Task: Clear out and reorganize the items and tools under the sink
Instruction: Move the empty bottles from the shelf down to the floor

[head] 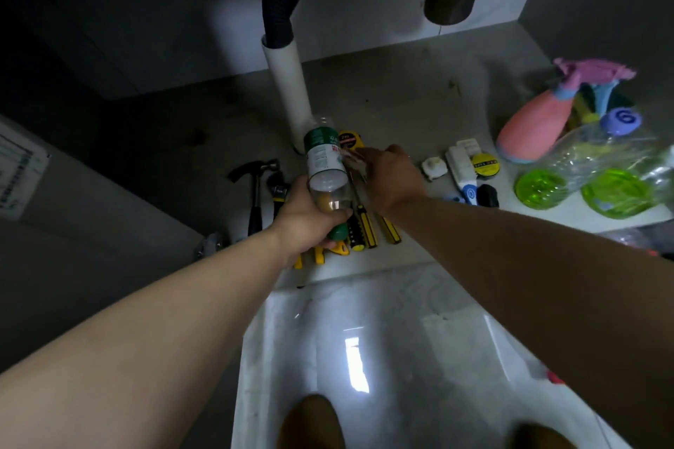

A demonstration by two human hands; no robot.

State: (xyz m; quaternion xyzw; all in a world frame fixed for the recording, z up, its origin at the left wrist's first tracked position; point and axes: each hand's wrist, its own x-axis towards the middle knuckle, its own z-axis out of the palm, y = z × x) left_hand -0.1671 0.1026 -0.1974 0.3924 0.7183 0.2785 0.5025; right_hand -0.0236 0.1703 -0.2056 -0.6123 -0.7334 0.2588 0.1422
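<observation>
My left hand (pixel 310 220) grips the neck end of a clear plastic bottle (pixel 324 164) with a green and white label, its base pointing away from me, held above the cabinet floor. My right hand (pixel 388 177) touches the bottle's side, fingers curled on something shiny that I cannot make out. Below the hands lie yellow-and-black screwdrivers (pixel 364 226), a yellow tape measure (pixel 349 140), a hammer (pixel 255 189) and a wrench (pixel 277 189).
A white drain pipe (pixel 290 91) with a black hose rises behind the bottle. To the right sit a pink spray bottle (pixel 536 128), clear bottles of green liquid (pixel 583 179), a white brush (pixel 461 164), a yellow tin (pixel 484 165). The white tiled floor (pixel 383 339) lies below.
</observation>
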